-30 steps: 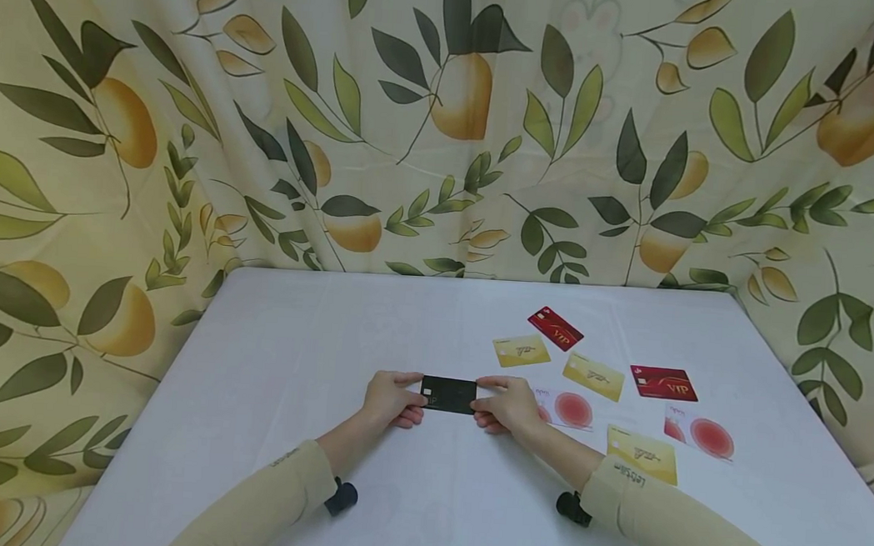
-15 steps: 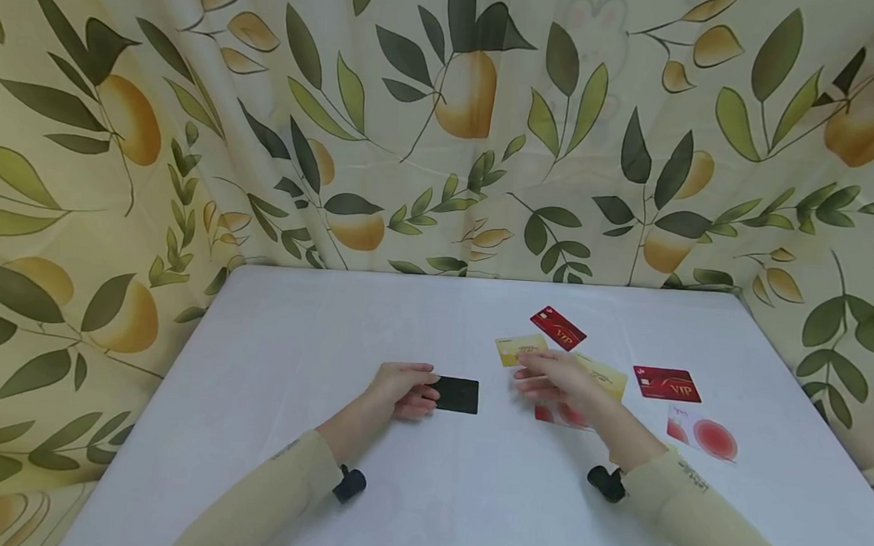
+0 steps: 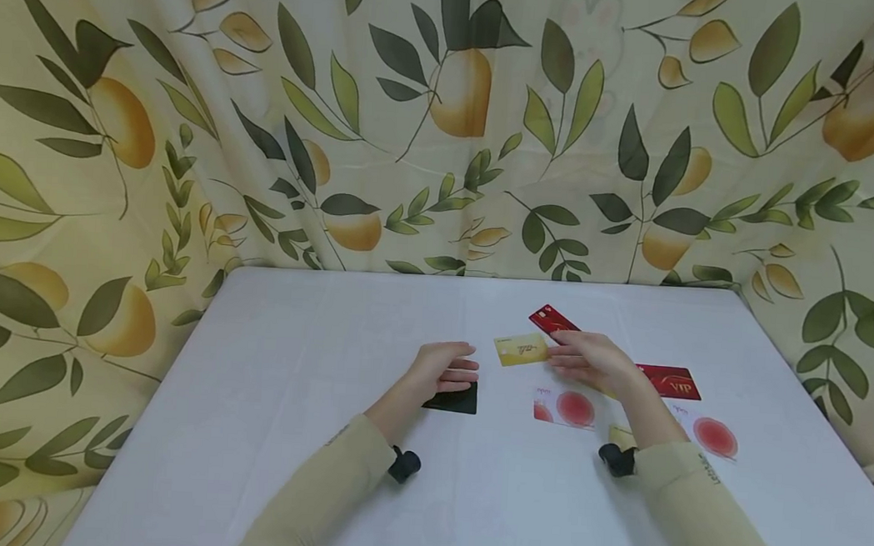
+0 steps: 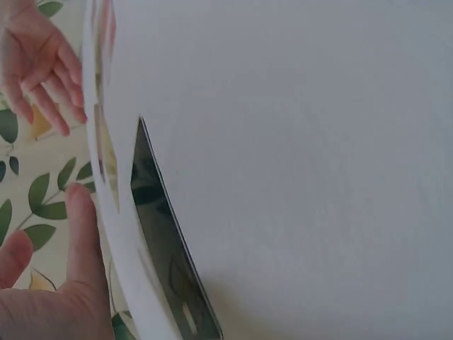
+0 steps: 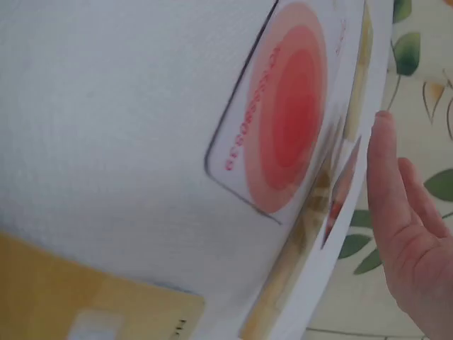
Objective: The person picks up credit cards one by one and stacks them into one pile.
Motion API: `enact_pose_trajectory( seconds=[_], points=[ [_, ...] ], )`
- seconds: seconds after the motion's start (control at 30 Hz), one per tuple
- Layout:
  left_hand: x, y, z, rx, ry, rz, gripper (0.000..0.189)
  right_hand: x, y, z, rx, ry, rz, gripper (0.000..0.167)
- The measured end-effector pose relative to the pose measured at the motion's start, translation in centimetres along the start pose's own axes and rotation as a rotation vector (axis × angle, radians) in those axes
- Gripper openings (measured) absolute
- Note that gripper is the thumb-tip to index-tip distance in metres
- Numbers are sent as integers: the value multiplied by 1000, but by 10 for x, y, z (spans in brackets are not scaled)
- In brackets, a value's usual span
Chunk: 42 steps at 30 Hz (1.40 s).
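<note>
A black card (image 3: 455, 402) lies on the white tabletop, its upper part hidden in the head view by my left hand (image 3: 442, 369). That hand hovers over the card with loosely extended fingers and nothing in its grasp; the left wrist view shows the card (image 4: 166, 234) apart from it. My right hand (image 3: 593, 362), fingers also extended, is over the group of cards and holds nothing. Its fingertips reach the right end of a yellow card (image 3: 518, 349) and overlap a red card (image 3: 550, 317). Another yellow card is mostly hidden beneath this hand.
Below the right hand lies a white card with a pink circle (image 3: 573, 408). Farther right are a red VIP card (image 3: 674, 382) and a second pink-circle card (image 3: 714, 436). One more yellow card (image 3: 622, 437) is partly covered by the right wrist. A leaf-and-fruit patterned curtain (image 3: 413, 180) hangs behind the table.
Both hands pinched the black card a second ago. The right hand let go and moved right and up to the cards; the left hand then released it and rose slightly to the right.
</note>
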<state>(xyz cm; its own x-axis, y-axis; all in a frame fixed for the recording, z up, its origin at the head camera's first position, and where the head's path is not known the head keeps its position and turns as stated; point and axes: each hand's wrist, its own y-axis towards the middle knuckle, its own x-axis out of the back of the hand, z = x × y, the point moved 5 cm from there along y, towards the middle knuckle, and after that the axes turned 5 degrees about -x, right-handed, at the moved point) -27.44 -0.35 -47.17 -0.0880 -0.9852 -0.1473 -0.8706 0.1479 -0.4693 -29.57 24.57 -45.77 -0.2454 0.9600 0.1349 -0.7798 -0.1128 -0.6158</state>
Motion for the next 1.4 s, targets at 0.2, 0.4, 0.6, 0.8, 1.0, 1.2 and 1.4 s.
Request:
enact_pose_trajectory(
  seconds=[0.2, 0.4, 0.6, 0.8, 1.0, 1.2, 1.4],
  points=[
    [-19, 7, 3, -45, -109, -26, 44, 5, 5, -1, 22, 31, -1, 64],
    [-31, 17, 7, -51, -164, -113, 42, 8, 7, -3, 21, 57, 7, 68],
    [-44, 22, 8, -57, -198, -162, 47, 7, 7, -6, 4, 81, 14, 71],
    [-49, 20, 9, -57, -218, -184, 52, 4, 7, -5, 26, 54, 29, 68],
    [-52, 16, 11, -29, -269, -236, 53, 1, 8, -6, 33, 49, 37, 64],
    [-59, 13, 13, 0, -352, -256, 57, 1, 10, -7, 17, 61, 24, 66],
    [-60, 12, 13, 27, -400, -188, 54, 1, 10, -6, 14, 63, 8, 65]
  ],
)
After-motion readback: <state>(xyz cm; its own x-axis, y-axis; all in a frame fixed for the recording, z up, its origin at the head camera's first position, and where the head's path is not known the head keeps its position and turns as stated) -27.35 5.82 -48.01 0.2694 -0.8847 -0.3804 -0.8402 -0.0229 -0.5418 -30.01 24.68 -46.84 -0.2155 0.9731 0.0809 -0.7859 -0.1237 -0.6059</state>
